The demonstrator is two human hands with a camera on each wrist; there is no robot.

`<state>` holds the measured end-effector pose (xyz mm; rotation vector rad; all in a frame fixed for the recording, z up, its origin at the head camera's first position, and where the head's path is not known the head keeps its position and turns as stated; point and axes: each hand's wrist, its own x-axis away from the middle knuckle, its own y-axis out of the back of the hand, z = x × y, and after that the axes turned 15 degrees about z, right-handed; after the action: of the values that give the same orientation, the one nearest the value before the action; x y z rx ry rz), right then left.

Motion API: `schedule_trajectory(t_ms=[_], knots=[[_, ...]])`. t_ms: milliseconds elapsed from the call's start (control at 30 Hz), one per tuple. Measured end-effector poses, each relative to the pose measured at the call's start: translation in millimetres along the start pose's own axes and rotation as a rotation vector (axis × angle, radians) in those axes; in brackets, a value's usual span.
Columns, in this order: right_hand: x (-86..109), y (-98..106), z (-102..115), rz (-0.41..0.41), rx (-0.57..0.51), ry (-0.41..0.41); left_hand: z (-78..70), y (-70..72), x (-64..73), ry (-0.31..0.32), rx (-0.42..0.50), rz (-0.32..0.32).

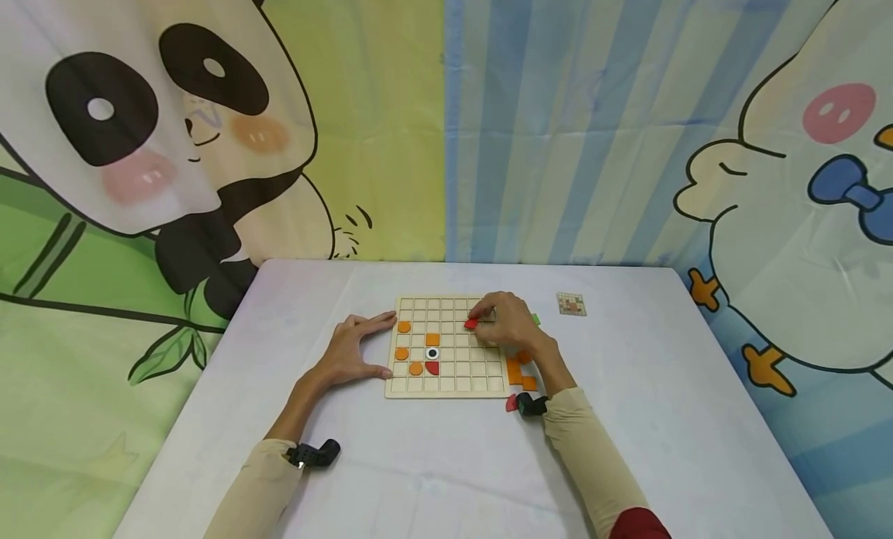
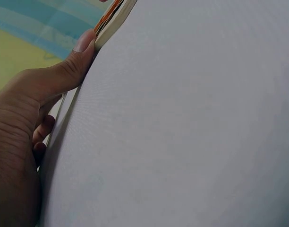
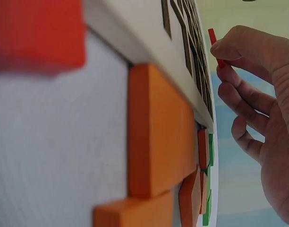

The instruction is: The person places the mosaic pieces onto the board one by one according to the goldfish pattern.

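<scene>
A light wooden grid board (image 1: 455, 388) lies on the table, carrying orange round pieces (image 1: 401, 354), an orange square (image 1: 432, 340), a white disc with a black dot (image 1: 432, 354) and a red quarter-round piece (image 1: 432, 367). My left hand (image 1: 343, 354) is spread along the board's left side; the thumb touches the lower left edge, the fingertips the upper left. In the left wrist view the thumb (image 2: 78, 59) presses against the board's side. Over the board's upper right part, my right hand (image 1: 508, 320) pinches a small flat red piece (image 3: 216, 47) between thumb and forefinger.
Along the board's right side lie several orange pieces (image 3: 165, 130) and green pieces (image 3: 207, 198). A red piece (image 1: 512, 403) lies near the right wrist camera. Farther back on the right is a small patterned card (image 1: 572, 304). Cartoon curtains (image 1: 558, 120) hang behind the white table (image 1: 628, 461).
</scene>
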<state>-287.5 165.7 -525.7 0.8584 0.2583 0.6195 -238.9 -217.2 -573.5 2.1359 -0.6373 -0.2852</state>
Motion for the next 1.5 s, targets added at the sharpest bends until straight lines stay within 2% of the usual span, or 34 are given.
schedule_trajectory(t_ms=[400,733,1033,1300,1500], knots=[[-8.2,-7,10,0.018,0.019,0.007,0.9,-1.0,1.6,-0.006,-0.001,-0.008],[-13.3,-10,17,0.041,0.071,0.045,-1.2,0.4,0.8,-0.010,0.007,-0.003],[-20.4,-8,30,0.099,0.088,0.059,-2.0,1.2,1.3,-0.013,0.012,-0.005],[-29.9,-9,36,0.120,0.131,0.074,-0.6,1.5,0.4,-0.007,0.002,-0.006],[-35.0,-13,40,0.133,0.123,0.065,-1.9,1.6,1.3,-0.012,0.015,-0.004]])
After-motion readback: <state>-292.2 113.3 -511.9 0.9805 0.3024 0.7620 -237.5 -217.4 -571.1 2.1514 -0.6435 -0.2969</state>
